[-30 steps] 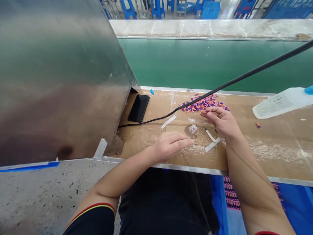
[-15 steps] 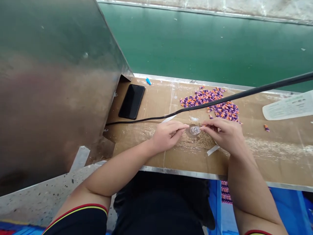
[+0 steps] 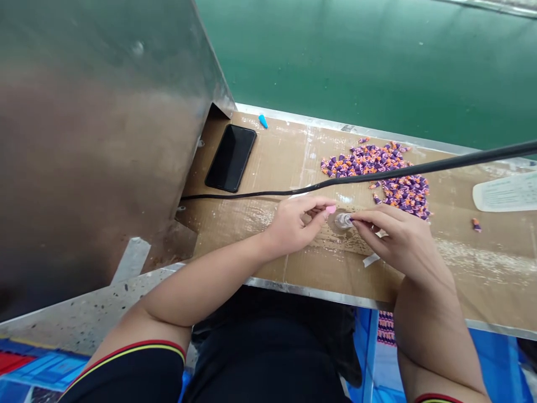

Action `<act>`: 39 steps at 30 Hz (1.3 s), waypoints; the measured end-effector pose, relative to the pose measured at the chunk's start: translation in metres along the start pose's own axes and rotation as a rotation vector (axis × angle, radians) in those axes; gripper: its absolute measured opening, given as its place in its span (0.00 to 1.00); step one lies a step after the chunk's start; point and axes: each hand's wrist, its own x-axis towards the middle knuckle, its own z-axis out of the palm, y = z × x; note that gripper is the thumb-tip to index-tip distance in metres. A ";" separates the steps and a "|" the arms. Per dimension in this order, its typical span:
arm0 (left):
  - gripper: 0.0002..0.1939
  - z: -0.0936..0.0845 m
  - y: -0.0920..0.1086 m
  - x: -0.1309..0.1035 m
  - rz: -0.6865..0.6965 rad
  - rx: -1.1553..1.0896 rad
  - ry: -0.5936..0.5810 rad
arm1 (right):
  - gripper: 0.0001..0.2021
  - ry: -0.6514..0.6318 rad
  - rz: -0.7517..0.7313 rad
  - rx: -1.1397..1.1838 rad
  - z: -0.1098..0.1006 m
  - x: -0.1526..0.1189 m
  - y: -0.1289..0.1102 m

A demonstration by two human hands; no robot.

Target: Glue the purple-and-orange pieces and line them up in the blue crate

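Observation:
My left hand (image 3: 295,224) pinches a small pink piece (image 3: 331,209) between thumb and fingertips. Just to its right, a small clear round plastic piece (image 3: 343,221) sits on the brown cardboard. The fingertips of my right hand (image 3: 396,235) are closed at the right side of this clear piece. A bit of purple shows between them, mostly hidden by the fingers. Beyond my right hand lies a heap of small purple and orange figures (image 3: 405,193).
A black cable (image 3: 377,176) crosses above the cardboard-covered bench (image 3: 239,243). Left of the heap lie a phone (image 3: 230,158) and a blue tip (image 3: 263,121). At right are a single figure (image 3: 476,225) and a whitish translucent object (image 3: 505,193). A metal panel (image 3: 104,140) stands at left.
A pink piece now shows in my left fingertips, and a purple bit in my right ones. The right fingers stay by the clear piece. The view has shifted slightly.

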 end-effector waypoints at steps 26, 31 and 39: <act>0.12 0.006 -0.004 -0.005 -0.317 -0.362 0.030 | 0.03 0.263 0.435 0.559 0.020 -0.003 -0.023; 0.08 0.005 0.000 -0.006 -0.211 -0.302 0.024 | 0.05 0.298 0.442 0.762 0.023 0.003 -0.030; 0.22 0.013 -0.005 -0.005 -0.369 -0.521 0.060 | 0.09 0.266 0.466 0.806 0.023 0.006 -0.032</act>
